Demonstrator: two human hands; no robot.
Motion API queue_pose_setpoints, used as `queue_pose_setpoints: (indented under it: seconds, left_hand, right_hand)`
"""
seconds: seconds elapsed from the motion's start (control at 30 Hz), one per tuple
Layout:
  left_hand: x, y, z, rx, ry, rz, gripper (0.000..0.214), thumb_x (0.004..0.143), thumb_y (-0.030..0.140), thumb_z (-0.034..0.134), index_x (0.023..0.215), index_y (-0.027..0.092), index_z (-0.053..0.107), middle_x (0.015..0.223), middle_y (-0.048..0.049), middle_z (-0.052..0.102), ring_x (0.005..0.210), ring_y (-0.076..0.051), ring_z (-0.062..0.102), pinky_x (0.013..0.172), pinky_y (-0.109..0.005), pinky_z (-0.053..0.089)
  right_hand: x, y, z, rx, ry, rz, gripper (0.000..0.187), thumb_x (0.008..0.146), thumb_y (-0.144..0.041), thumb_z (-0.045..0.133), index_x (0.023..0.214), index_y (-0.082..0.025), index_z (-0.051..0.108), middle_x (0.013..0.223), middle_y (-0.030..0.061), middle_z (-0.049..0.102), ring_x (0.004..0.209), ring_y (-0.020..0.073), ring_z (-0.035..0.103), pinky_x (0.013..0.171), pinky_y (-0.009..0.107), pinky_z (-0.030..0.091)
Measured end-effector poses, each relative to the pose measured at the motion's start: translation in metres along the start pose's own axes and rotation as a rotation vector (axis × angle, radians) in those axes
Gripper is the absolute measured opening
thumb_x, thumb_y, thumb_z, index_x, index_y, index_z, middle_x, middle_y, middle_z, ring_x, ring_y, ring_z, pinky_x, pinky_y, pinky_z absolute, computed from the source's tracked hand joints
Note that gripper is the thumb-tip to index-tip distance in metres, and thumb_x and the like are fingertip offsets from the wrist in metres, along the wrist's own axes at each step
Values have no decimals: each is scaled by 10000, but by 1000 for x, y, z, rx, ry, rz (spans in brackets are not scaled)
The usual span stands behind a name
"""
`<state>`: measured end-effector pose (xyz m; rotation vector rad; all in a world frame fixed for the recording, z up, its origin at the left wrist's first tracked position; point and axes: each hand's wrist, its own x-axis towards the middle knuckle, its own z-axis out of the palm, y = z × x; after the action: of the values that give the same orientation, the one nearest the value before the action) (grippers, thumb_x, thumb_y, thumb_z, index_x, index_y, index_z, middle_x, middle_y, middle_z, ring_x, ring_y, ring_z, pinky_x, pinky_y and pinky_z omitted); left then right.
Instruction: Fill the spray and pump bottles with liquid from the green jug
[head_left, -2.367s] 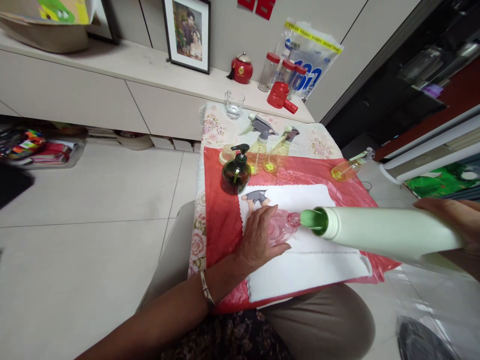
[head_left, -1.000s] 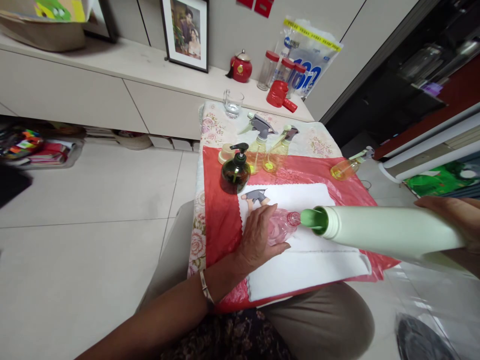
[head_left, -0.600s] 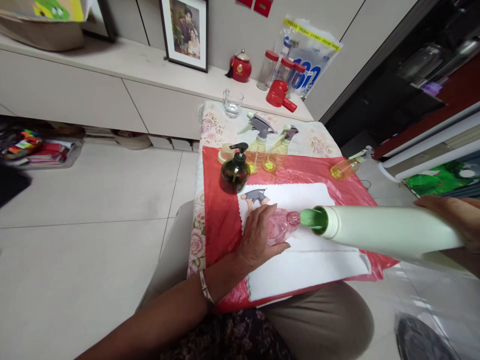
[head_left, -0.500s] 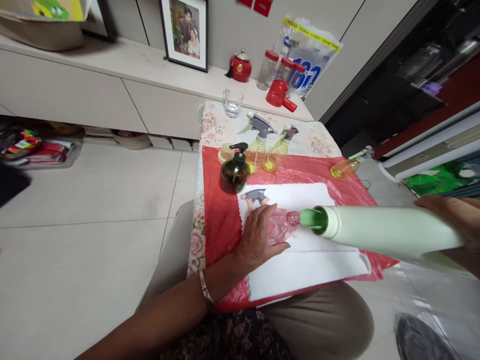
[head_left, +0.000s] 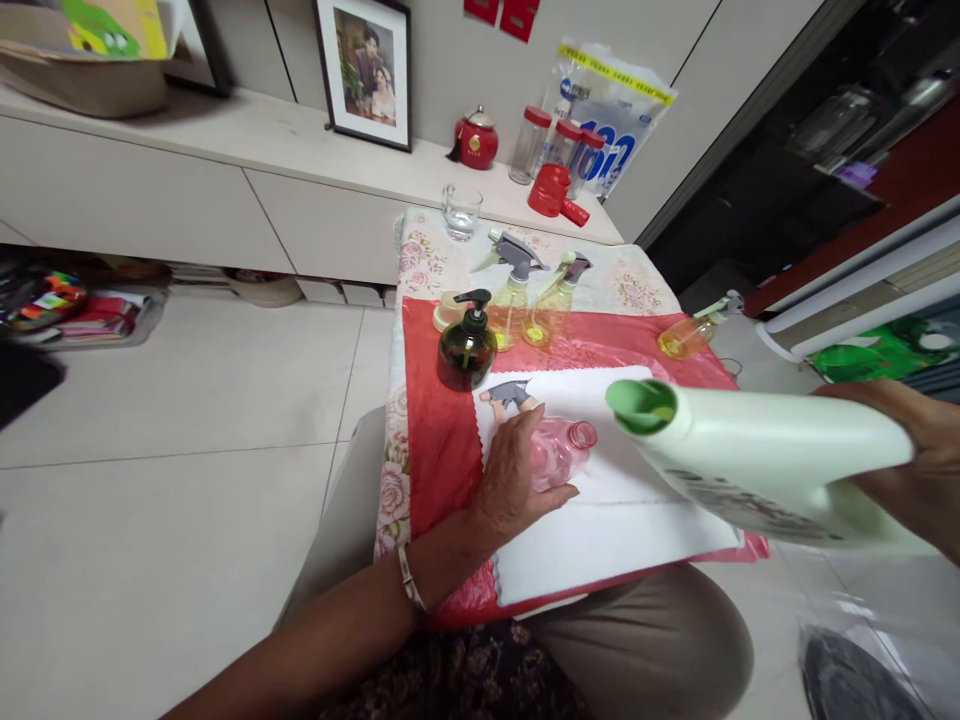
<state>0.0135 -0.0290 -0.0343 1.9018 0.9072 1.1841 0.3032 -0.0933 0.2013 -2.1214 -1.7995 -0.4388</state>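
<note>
My left hand [head_left: 516,470] is closed round a clear pink spray bottle [head_left: 559,455] without its top, its open neck pointing right. At the right, my right hand [head_left: 911,450] grips a large pale green detergent jug [head_left: 780,440]. The jug lies tilted in the air, its green spout [head_left: 641,405] apart from the pink bottle's neck, a little above and right of it. Just beyond my left fingers lies a grey and peach spray head [head_left: 511,394] on a white cloth [head_left: 600,545]. A dark green pump bottle [head_left: 466,345] stands behind it.
Two yellow spray bottles [head_left: 510,310] stand farther back, and another yellow spray bottle [head_left: 690,335] is at the table's right edge. A red plastic sheet [head_left: 442,470] lies under the cloth. A glass mug [head_left: 461,212] stands at the table's far edge, near the shelf [head_left: 292,135].
The jug's spout has come up and away from the pink bottle's neck, and the jug has turned so its label shows. My left hand stays on the pink bottle.
</note>
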Motion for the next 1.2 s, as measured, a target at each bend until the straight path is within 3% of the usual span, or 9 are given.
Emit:
queue_pose_setpoints:
  seconds: [0.1, 0.23, 0.37, 0.5, 0.63, 0.77, 0.97, 1.13, 1.2]
  left_hand:
    - [0, 0, 1, -35, 7, -27, 1169, 635, 294, 916, 1536, 267, 171, 1511, -178, 412, 1393, -392, 456, 1159, -634, 391]
    - [1, 0, 2, -46, 8, -30, 1196, 598, 266, 923, 1532, 252, 176, 1512, -183, 404, 1407, -398, 436, 1165, -629, 389]
    - [2, -1, 2, -35, -6, -10, 1109, 630, 200, 873, 1517, 251, 209, 1494, -177, 424, 1396, -390, 450, 1154, -627, 408]
    - [2, -3, 3, -28, 21, 12, 1042, 656, 181, 812, 1511, 269, 223, 1460, -160, 455, 1373, -380, 474, 1130, -629, 434]
    - [2, -5, 4, -33, 33, 7, 1013, 674, 222, 781, 1513, 295, 219, 1470, -152, 450, 1381, -378, 472, 1130, -624, 443]
    - [2, -7, 4, -64, 5, -43, 1093, 641, 269, 840, 1519, 331, 192, 1489, -146, 428, 1391, -385, 458, 1140, -640, 431]
    - [1, -7, 2, -101, -28, -82, 1143, 621, 228, 881, 1525, 292, 184, 1515, -161, 386, 1433, -392, 407, 1192, -653, 352]
    - [1, -4, -2, -112, -63, -97, 1151, 614, 257, 898, 1516, 248, 183, 1509, -185, 378, 1442, -412, 393, 1197, -643, 348]
    - [1, -1, -5, -117, -76, -92, 1136, 636, 249, 881, 1522, 245, 171, 1536, -192, 354, 1459, -406, 372, 1206, -636, 335]
  right_hand:
    - [5, -7, 3, 56, 97, 16, 501, 709, -590, 516, 1030, -267, 724, 762, -5, 600, 616, 88, 524, 625, 268, 371]
    - [17, -16, 20, 273, 266, 320, 472, 607, -532, 613, 864, -146, 703, 748, 36, 566, 637, 87, 469, 559, 203, 335]
    - [28, -8, 61, 532, 478, 557, 416, 533, -410, 721, 787, -85, 670, 704, 43, 524, 566, 69, 399, 454, 170, 284]
    - [28, -3, 116, 682, 484, 575, 315, 678, -292, 729, 880, -67, 638, 715, 25, 521, 576, 66, 432, 465, 152, 344]
    - [29, -12, 167, 717, 497, 636, 305, 990, -343, 650, 1038, -48, 587, 829, 19, 516, 687, 32, 480, 599, 104, 445]
    - [29, -22, 197, 743, 486, 685, 328, 1040, -373, 592, 1103, -51, 570, 886, 30, 519, 732, 39, 500, 647, 118, 477]
    - [22, -25, 192, 749, 438, 642, 464, 743, -265, 729, 1157, -81, 631, 946, 29, 600, 764, 97, 537, 652, 179, 468]
    - [1, -39, 157, 750, 383, 531, 616, 596, -389, 795, 1146, -135, 685, 1138, 73, 596, 992, 209, 580, 894, 340, 510]
    - [-15, -57, 135, 787, 469, 477, 639, 662, -435, 809, 1216, -159, 653, 1284, 93, 524, 1160, 241, 537, 991, 389, 489]
